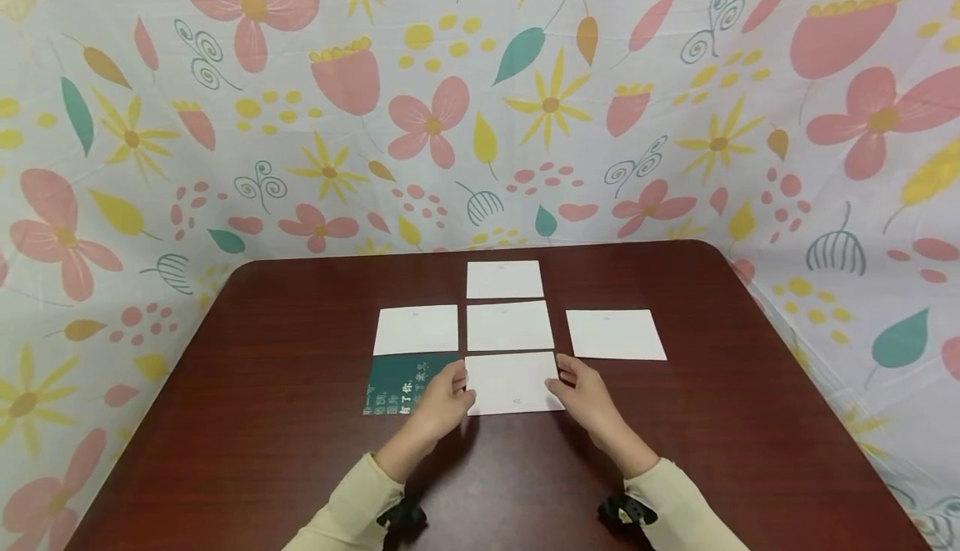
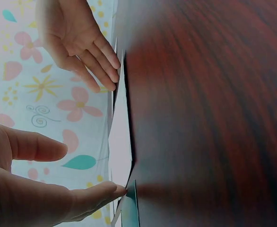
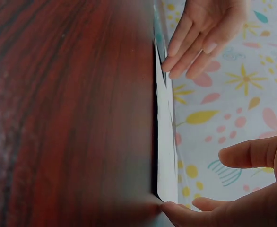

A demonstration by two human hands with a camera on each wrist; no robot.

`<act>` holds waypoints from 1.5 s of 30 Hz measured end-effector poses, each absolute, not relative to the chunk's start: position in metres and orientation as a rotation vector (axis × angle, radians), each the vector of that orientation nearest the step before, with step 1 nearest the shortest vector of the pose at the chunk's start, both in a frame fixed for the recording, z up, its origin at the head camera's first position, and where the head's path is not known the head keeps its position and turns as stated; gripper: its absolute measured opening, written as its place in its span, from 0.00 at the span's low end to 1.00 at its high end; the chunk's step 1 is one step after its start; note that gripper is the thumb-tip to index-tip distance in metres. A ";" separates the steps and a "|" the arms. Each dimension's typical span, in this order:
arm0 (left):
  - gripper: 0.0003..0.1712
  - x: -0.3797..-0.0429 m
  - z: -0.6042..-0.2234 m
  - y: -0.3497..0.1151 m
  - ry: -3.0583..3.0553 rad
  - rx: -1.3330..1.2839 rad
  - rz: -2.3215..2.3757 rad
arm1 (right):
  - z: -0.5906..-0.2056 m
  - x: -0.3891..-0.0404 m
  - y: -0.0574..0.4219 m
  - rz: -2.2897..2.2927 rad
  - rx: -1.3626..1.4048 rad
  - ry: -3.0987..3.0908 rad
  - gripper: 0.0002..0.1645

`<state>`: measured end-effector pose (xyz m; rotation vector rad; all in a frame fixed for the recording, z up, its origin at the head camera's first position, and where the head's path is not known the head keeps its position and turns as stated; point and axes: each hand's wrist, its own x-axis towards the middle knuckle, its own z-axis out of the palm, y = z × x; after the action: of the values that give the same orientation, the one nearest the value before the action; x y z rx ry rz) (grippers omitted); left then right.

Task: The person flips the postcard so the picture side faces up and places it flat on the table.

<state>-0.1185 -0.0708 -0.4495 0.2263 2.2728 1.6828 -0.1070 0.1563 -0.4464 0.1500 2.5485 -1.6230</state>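
A blank-looking white card [image 1: 513, 383] with a tiny mark lies in the front row on the table, between both hands. My left hand [image 1: 442, 401] has its fingertips at the card's left edge, thumb raised apart from the fingers in the left wrist view. At the right edge, my right hand [image 1: 588, 393] touches with its fingertips, its thumb likewise held away in the right wrist view. Beside the left hand lies a dark green card [image 1: 397, 380] with white lettering, partly covered by that hand.
More white cards lie beyond: a left one [image 1: 416, 330] above the green card, a middle one [image 1: 510, 326], a back one [image 1: 504, 279] and a right one [image 1: 617, 334] set apart. The dark wooden table [image 1: 262, 418] meets a flowered curtain [image 1: 427, 184] behind.
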 end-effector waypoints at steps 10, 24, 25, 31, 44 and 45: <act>0.33 -0.118 -0.449 -0.068 2.294 0.230 1.667 | -0.449 -0.105 0.155 -1.627 0.171 2.557 0.31; 0.31 -0.125 -0.450 -0.069 2.230 0.142 1.750 | -0.453 -0.111 0.160 -1.720 0.271 2.501 0.29; 0.31 -0.125 -0.450 -0.069 2.219 0.137 1.759 | -0.454 -0.111 0.160 -1.722 0.278 2.495 0.29; 0.29 -0.126 -0.451 -0.072 2.190 0.123 1.809 | -0.456 -0.112 0.162 -1.734 0.284 2.486 0.29; 0.29 -0.128 -0.451 -0.073 2.213 0.086 1.856 | -0.452 -0.114 0.161 -1.820 0.297 2.451 0.28; 0.29 -0.127 -0.451 -0.074 2.214 0.086 1.853 | -0.452 -0.114 0.162 -1.822 0.302 2.445 0.28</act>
<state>-0.1274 -0.0737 -0.4506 0.0861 2.2145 1.8532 -0.1139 0.1615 -0.4522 0.3019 2.4446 -1.8218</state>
